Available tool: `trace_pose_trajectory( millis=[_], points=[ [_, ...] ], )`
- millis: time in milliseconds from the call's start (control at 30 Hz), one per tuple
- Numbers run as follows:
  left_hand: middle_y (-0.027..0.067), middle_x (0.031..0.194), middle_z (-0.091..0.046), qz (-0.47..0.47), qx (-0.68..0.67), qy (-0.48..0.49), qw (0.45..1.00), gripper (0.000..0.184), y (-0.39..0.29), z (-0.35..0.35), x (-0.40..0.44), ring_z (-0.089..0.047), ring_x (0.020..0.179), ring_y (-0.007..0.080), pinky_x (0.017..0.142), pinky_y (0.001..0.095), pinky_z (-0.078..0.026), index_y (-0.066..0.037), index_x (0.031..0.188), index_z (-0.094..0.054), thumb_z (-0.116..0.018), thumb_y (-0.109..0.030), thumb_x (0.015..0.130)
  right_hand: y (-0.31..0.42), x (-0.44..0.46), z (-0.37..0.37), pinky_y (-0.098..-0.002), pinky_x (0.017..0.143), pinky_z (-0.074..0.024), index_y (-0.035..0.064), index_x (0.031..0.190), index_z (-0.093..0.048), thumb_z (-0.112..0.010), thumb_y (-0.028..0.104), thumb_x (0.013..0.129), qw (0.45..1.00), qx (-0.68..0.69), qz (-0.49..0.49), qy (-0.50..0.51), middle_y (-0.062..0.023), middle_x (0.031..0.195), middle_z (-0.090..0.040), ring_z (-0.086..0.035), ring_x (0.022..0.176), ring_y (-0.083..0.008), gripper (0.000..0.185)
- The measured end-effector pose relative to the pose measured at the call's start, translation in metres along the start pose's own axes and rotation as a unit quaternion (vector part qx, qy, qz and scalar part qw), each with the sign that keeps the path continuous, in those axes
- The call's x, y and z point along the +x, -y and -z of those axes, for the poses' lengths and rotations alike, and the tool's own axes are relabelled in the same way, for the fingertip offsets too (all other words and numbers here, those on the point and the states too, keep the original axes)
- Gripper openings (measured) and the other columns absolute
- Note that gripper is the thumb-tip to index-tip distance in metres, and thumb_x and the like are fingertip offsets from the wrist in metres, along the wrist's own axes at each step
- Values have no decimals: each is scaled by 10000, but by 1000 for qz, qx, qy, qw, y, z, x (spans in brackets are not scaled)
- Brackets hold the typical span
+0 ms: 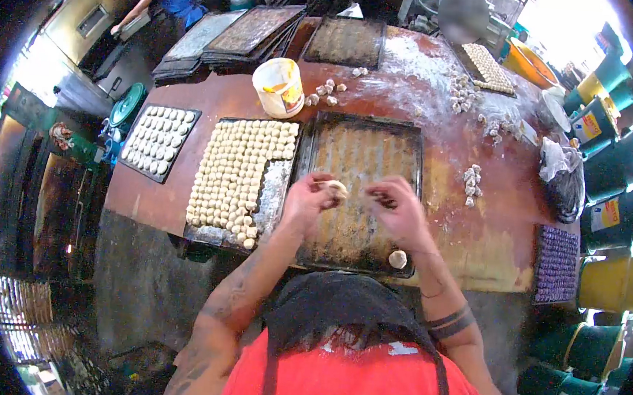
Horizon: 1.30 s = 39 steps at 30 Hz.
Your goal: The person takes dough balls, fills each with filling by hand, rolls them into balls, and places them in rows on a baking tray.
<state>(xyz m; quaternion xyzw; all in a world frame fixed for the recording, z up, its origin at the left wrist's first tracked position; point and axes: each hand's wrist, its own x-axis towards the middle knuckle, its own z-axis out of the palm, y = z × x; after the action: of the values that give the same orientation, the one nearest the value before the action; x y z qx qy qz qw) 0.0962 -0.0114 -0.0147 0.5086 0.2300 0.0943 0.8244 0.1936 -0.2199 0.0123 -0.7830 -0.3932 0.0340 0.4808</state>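
The dough (339,189) is pinched by the left hand (315,199), over the tray (367,157) at the near edge of the bench (486,242); the right hand (398,209) is held rightward, apart (its grip cannot be told). Nearer that hand, at the tray's near right corner, a ball (398,259) is seen.

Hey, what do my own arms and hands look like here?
Both your left hand and right hand are bare, with no gloves. No sleeves cover your forearms. Your left arm has dark tattoo patterns; your right forearm has two broad dark bands, apparently tattooed.
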Motion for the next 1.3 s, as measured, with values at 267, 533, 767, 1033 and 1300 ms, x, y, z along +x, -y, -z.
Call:
trace_pose_trajectory(
  millis=[267, 533, 767, 1033, 1300],
  points=[
    [91, 1167, -650, 29, 28, 95, 995, 321, -7, -39, -19, -636, 1024, 146, 920, 300, -544, 6, 1262, -567, -624, -86, 959, 22, 9, -23, -373, 857, -525, 36, 1145, -677, -675, 23, 843, 992, -93, 76, -35, -142, 1055, -615, -614, 1005, -300, 302],
    [59, 1022, -697, -40, 65, 74, 994, 253, -22, -56, -23, -657, 947, 161, 848, 301, -548, 13, 1164, -622, -670, -110, 948, 26, 8, 4, -297, 768, -512, 31, 1172, -636, -753, 104, 867, 984, 77, -156, 37, -22, 957, -653, -617, 822, -152, 335],
    [78, 1047, -669, -207, 244, 31, 947, 166, -38, -70, -23, -654, 954, 158, 817, 289, -554, 23, 1082, -621, -648, -7, 921, 48, 22, -15, -295, 779, -526, 11, 1145, -603, -664, 140, 941, 872, 425, -196, -145, -47, 973, -657, -631, 875, -132, 248],
    [73, 1069, -656, 46, -138, 91, 985, 337, -40, -60, -14, -656, 952, 162, 809, 274, -555, 12, 1197, -581, -708, -118, 913, 44, 20, -7, -420, 979, -499, 81, 1095, -712, -767, 126, 786, 984, -92, 111, -105, -140, 1310, -609, -616, 1126, -350, 317],
    [54, 1076, -668, 80, -122, 210, 967, 388, -34, -72, -24, -629, 1031, 196, 890, 341, -501, -14, 1145, -620, -798, -99, 810, 49, 38, 21, -435, 955, -497, 52, 967, -640, -827, 132, 700, 986, -10, 167, 25, -115, 1155, -681, -629, 1100, -323, 336]
  ],
)
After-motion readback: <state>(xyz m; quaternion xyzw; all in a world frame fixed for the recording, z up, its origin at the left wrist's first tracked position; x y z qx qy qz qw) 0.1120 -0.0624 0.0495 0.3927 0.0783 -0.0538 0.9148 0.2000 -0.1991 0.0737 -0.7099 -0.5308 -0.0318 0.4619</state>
